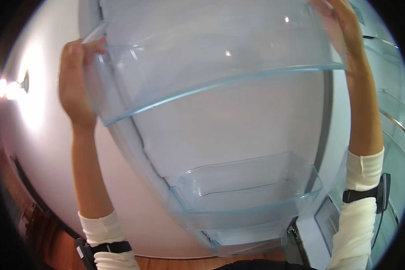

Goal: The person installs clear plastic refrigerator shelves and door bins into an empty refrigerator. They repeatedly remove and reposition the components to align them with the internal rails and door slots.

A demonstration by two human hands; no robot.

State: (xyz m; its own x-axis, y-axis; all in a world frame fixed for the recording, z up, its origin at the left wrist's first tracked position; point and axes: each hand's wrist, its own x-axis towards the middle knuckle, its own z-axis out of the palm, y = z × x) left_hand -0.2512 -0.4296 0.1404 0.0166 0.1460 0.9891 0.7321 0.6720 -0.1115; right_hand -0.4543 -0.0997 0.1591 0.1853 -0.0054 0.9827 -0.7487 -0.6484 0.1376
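A clear plastic refrigerator door bin point(220, 58) with a bluish edge spans the upper middle, in front of the white inner door panel point(238, 121). At its left end my left hand point(76, 81) grips the side wall, thumb and fingers hooked over the rim. My right hand point(342, 27) holds the opposite end near the top edge of the view, its fingers partly cut off and seen through the plastic. The bin tilts, its left end lower than its right.
Below, a second clear door bin point(247, 202) is fitted on the door, with another bin point(252, 240) under it. Glass shelves with metal trim point(393, 121) stand at the right. A wall lamp point(15, 87) glows on the left; wooden floor point(166, 263) shows at the bottom.
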